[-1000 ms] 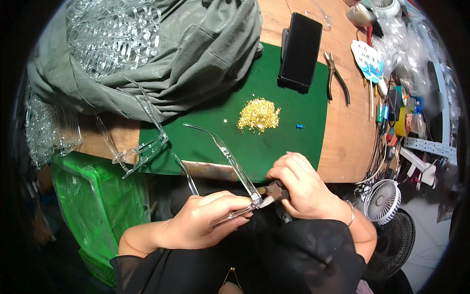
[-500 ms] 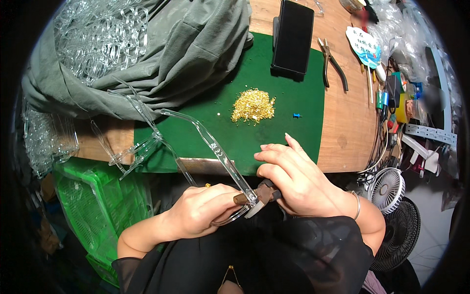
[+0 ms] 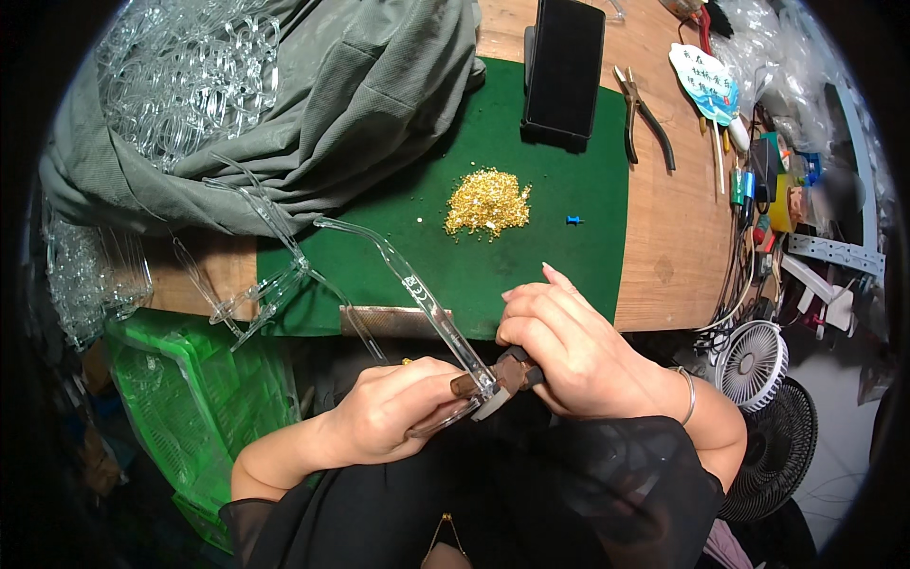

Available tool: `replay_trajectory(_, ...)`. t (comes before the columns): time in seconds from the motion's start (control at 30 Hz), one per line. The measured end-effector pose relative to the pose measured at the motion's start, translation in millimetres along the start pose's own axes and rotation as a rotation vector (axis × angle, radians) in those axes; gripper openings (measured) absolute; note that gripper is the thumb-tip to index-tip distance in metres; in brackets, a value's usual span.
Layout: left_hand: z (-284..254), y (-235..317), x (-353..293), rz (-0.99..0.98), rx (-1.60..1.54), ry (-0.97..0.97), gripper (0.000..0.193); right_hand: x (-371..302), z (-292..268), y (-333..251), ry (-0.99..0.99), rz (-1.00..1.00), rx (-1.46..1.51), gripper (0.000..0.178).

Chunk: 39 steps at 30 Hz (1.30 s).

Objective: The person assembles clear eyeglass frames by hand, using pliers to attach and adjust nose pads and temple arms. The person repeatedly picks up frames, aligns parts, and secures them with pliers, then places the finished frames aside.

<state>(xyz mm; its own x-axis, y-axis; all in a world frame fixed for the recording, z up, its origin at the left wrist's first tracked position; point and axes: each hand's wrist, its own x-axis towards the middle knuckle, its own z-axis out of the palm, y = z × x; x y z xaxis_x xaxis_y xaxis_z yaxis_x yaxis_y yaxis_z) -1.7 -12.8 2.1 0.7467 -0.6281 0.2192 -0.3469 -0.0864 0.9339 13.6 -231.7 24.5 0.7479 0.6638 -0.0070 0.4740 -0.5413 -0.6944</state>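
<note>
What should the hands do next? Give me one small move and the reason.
Probably a gentle squeeze of the pliers with the right hand, while the left hand steadies the clear eyeglass frame: the pliers' jaws appear to be set at the frame's hinge corner.

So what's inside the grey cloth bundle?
A heap of clear plastic pieces, apparently eyeglass frames, shows in the open part of the grey cloth bundle. Anything deeper is covered by that top layer and the folds.
</note>
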Motion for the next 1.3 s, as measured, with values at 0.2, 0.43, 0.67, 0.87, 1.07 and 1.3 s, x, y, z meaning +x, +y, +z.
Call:
replay_trajectory(0.2,1,0,11,-0.410,-0.235,0.122,0.029,17,-1,25,0.052,0.021,-0.011,0.035)
replay_trajectory(0.43,-23,24,-7,-0.554,-0.777,0.251,0.038,6,9,53,0.082,0.386,0.008,0.027)
replay_trajectory(0.67,-25,31,-20,-0.554,-0.906,0.321,0.042,22,55,80,0.279,0.321,-0.235,0.020)
replay_trajectory(0.87,-20,29,-22,-0.574,-0.979,0.307,0.043,28,54,77,0.270,0.357,-0.198,0.018)
replay_trajectory(1.07,-11,32,-10,-0.627,-0.993,0.303,0.044,35,57,78,0.234,0.417,-0.218,0.021)
replay_trajectory(1.3,-2,26,-5,-0.726,-1.015,0.138,0.043,20,26,36,0.350,0.337,0.335,0.013)
